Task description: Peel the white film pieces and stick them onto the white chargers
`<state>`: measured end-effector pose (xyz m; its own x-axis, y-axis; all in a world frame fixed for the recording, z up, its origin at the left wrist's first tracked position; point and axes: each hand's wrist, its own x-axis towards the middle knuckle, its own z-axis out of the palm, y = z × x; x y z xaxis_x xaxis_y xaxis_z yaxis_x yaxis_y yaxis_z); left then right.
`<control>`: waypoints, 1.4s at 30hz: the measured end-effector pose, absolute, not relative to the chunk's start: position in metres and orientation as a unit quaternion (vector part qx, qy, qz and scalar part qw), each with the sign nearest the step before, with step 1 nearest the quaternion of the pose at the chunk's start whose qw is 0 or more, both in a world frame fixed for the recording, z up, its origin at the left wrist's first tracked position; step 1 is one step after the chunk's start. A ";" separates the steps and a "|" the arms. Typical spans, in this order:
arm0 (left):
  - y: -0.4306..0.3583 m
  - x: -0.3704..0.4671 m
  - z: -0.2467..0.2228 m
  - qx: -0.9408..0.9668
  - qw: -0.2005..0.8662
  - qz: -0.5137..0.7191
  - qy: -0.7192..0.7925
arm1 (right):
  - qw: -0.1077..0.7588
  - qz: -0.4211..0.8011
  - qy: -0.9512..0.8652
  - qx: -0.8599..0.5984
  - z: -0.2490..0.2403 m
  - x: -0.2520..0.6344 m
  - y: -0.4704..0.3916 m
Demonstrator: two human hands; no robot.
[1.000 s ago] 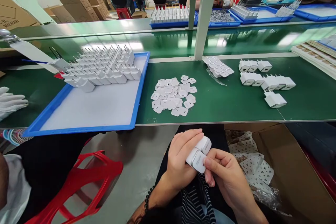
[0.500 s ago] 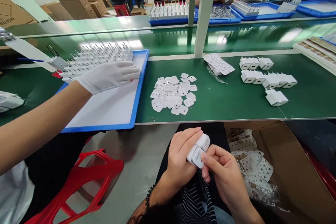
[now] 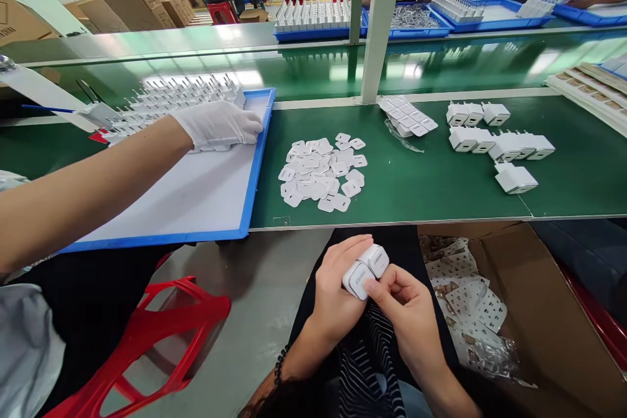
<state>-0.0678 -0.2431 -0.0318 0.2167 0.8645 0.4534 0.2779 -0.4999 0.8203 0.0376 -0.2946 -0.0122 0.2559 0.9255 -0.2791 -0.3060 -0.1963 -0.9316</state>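
Two white charger blocks lie side by side in my left hand, whose fingers wrap round them above my lap. My right hand is closed, its thumb and fingertips pressed at the lower edge of the nearer block; anything pinched between them is too small to make out. On the green table ahead lies a loose pile of small white plates. A stack of white label sheets rests behind it to the right. Several white chargers with pins stand in groups at the right.
A co-worker's gloved hand reaches over the blue-edged tray of chargers at left. A grey post rises behind the table. Below are a red stool and a cardboard box with sheets inside.
The co-worker's gloved hand and forearm have shifted on the tray. My hands and the two blocks have moved slightly left; my right fingers remain at the nearer block.
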 end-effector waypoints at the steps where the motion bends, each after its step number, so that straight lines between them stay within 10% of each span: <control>1: -0.243 -0.068 -0.033 0.706 0.323 0.487 0.399 | 0.579 0.537 -0.269 -0.552 -0.014 0.035 -0.295; 23: -0.246 -0.063 -0.043 0.675 0.355 0.539 0.357 | 0.597 0.469 -0.344 -0.553 -0.019 0.016 -0.282; 30: -0.223 -0.081 -0.021 0.851 0.113 0.432 0.276 | 0.631 0.494 -0.307 -0.514 -0.020 0.014 -0.282; 38: -0.094 -0.195 0.077 0.812 -0.293 -0.036 0.503 | 0.584 0.510 -0.389 -0.497 -0.019 0.065 -0.282; 42: -0.047 -0.223 0.086 0.819 -0.294 -0.075 0.488 | 0.586 0.382 -0.411 -0.584 -0.022 0.116 -0.272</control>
